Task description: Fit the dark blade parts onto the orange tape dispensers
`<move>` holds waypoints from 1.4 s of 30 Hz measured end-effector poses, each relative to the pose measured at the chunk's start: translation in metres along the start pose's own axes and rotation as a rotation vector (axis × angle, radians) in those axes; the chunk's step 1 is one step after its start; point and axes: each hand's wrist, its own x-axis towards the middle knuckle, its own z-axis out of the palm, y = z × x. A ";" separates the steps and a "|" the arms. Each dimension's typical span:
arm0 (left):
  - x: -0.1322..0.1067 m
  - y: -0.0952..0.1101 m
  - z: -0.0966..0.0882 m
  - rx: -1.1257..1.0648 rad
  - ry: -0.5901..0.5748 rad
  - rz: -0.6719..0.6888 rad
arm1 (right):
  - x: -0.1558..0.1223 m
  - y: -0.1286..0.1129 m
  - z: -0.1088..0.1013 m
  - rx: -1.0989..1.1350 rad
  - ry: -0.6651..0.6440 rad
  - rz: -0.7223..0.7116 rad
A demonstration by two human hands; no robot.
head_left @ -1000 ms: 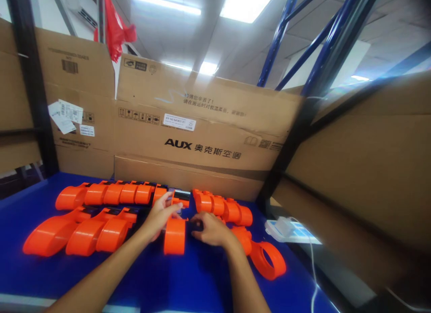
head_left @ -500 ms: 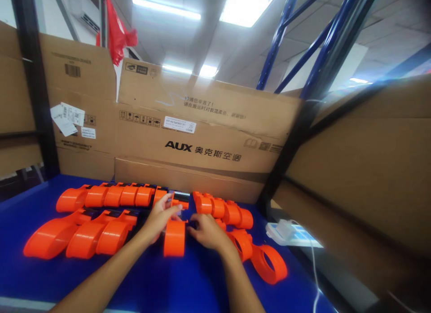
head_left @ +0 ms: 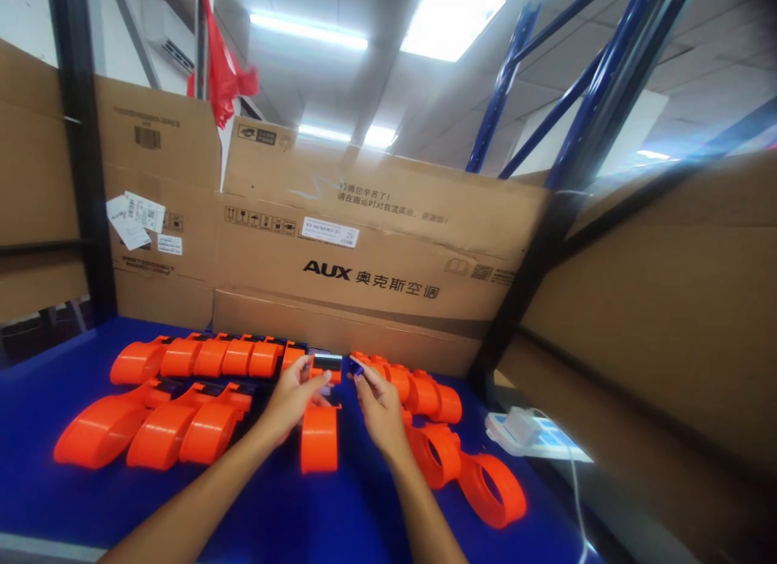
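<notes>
An orange tape dispenser (head_left: 319, 434) stands on the blue table (head_left: 285, 515) between my hands. My left hand (head_left: 293, 398) grips its upper black end, fingers closed on it. Just to its right, my right hand (head_left: 377, 406) is raised, and its fingertips pinch a small dark piece (head_left: 355, 368) beside the dispenser's top. Rows of matching orange dispensers (head_left: 200, 358) lie to the left, and more dispensers (head_left: 425, 394) sit to the right.
Large cardboard boxes (head_left: 364, 256) wall off the back and right of the table. A white block with a cable (head_left: 522, 426) lies at the right edge. Black and blue rack posts (head_left: 85, 167) rise around the table.
My right hand has lifted from the table beside the dispenser up to its top, now pinching a small dark piece. My left hand keeps its hold. The camera shifted slightly.
</notes>
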 end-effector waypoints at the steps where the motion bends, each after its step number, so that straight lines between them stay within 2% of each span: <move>1: 0.000 0.000 0.000 0.000 0.002 -0.007 | -0.001 0.000 0.001 0.037 0.011 -0.002; 6: -0.001 0.000 0.001 -0.017 0.013 0.000 | -0.006 0.001 0.010 0.137 0.032 -0.035; 12: 0.000 0.000 0.001 -0.019 0.005 0.005 | -0.011 0.003 0.013 0.018 0.034 -0.052; 24: -0.001 0.002 0.002 -0.046 0.016 -0.009 | -0.013 -0.007 0.009 -0.123 0.094 -0.074; 42: -0.003 0.006 0.004 -0.039 -0.030 0.020 | -0.014 -0.006 0.010 -0.144 0.089 -0.106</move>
